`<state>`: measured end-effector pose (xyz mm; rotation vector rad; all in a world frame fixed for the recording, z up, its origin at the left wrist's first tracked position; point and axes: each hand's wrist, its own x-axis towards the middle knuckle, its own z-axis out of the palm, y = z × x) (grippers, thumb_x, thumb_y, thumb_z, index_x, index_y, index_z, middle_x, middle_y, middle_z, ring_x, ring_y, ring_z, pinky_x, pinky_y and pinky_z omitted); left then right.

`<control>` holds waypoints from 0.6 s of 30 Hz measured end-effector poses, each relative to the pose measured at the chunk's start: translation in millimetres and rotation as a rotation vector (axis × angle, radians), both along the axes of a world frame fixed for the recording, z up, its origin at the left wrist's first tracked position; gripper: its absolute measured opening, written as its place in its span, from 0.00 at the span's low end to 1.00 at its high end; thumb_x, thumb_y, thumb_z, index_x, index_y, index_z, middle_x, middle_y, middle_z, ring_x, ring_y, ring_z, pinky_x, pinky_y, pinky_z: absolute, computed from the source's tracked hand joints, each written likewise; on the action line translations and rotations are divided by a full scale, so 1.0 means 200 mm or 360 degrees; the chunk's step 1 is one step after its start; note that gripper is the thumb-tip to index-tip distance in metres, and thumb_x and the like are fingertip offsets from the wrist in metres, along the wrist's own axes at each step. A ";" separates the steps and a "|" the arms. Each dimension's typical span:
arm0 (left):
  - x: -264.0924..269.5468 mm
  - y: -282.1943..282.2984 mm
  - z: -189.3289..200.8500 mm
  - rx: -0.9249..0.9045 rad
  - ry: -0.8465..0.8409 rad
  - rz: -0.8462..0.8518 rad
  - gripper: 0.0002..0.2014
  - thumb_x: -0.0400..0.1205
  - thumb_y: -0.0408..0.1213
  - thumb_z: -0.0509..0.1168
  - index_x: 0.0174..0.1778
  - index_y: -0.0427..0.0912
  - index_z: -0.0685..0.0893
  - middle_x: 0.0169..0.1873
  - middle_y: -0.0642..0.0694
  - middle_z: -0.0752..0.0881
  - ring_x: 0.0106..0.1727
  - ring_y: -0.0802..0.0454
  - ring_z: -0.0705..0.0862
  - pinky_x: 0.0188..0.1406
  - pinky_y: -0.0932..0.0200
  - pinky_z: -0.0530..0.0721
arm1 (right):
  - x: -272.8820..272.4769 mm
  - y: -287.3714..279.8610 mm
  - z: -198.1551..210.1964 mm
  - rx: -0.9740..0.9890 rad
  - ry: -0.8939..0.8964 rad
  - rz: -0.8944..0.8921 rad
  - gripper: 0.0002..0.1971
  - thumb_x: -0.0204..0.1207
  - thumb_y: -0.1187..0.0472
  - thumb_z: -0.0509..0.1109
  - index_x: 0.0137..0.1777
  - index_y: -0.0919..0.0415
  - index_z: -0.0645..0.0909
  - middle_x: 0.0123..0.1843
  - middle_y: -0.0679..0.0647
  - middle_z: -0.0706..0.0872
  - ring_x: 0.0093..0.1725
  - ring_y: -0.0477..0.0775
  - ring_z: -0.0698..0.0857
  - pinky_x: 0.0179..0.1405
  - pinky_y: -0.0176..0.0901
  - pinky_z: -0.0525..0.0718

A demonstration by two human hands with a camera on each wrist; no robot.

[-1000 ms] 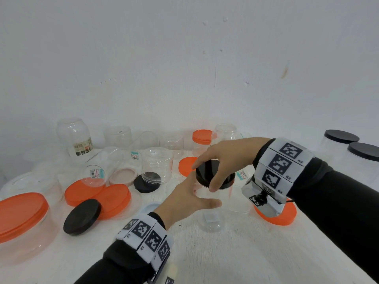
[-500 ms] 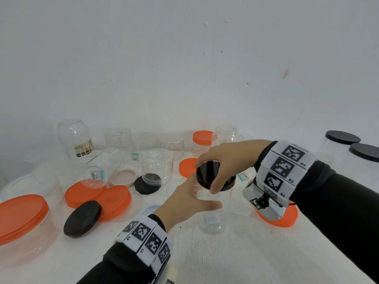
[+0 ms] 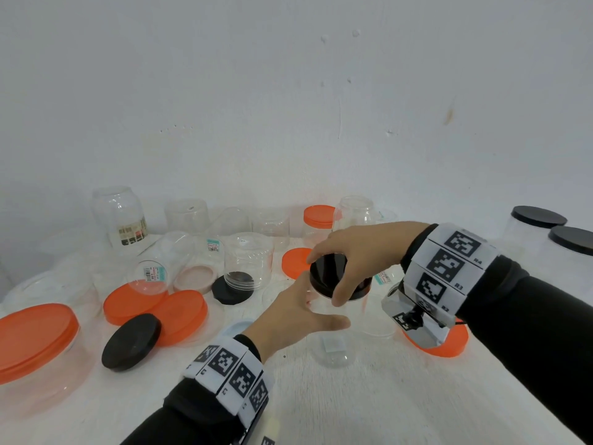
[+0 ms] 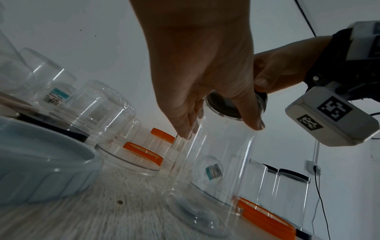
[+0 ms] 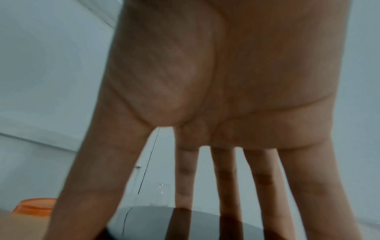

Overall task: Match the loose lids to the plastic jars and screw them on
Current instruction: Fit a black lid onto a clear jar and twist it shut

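Observation:
A tall clear plastic jar (image 3: 333, 343) stands on the white table near the middle. My left hand (image 3: 321, 308) grips its side just below the neck, thumb in front, fingers behind. A black lid (image 3: 322, 274) sits on the jar's mouth. My right hand (image 3: 327, 280) grips it from above, thumb on the near rim, index on the far left rim. The left wrist view shows my left hand (image 4: 224, 129) round the jar (image 4: 218, 162) and the black lid (image 4: 224, 105) on top. In the right wrist view my spread fingers (image 5: 226, 178) reach down onto the black lid (image 5: 148, 224).
Loose orange lids (image 3: 183, 313), a loose black lid (image 3: 131, 342), a pink lid (image 3: 195, 274) and several open clear jars (image 3: 248, 258) crowd the left and back. A big orange-lidded tub (image 3: 35, 335) stands far left. Two black-lidded jars (image 3: 539, 220) stand far right; an orange lid (image 3: 455, 345) lies under my right wrist.
Both hands stay where they were, the left on the jar and the right on the black lid. Nothing else has visibly moved.

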<state>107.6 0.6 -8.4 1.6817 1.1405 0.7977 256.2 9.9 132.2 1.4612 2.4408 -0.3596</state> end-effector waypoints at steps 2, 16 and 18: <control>0.00 0.00 0.00 -0.0003 -0.0009 -0.0001 0.44 0.67 0.50 0.82 0.76 0.66 0.65 0.69 0.66 0.75 0.72 0.62 0.71 0.67 0.64 0.69 | 0.00 0.01 0.00 0.0033 0.0007 -0.0006 0.38 0.65 0.39 0.78 0.75 0.38 0.69 0.69 0.40 0.74 0.67 0.50 0.75 0.66 0.54 0.79; 0.01 -0.03 0.02 0.0047 0.0005 0.0012 0.44 0.68 0.49 0.81 0.77 0.63 0.66 0.70 0.61 0.78 0.75 0.58 0.73 0.76 0.50 0.72 | 0.05 -0.02 -0.10 0.0232 0.0251 -0.0004 0.27 0.69 0.33 0.71 0.65 0.44 0.77 0.50 0.39 0.75 0.49 0.42 0.78 0.43 0.37 0.77; 0.01 -0.03 0.01 0.0058 0.0006 0.0020 0.42 0.68 0.50 0.81 0.75 0.62 0.68 0.69 0.61 0.79 0.74 0.58 0.74 0.77 0.48 0.71 | 0.06 -0.03 -0.13 0.0264 0.0279 -0.0022 0.25 0.69 0.32 0.69 0.62 0.42 0.77 0.50 0.43 0.74 0.51 0.47 0.77 0.46 0.41 0.78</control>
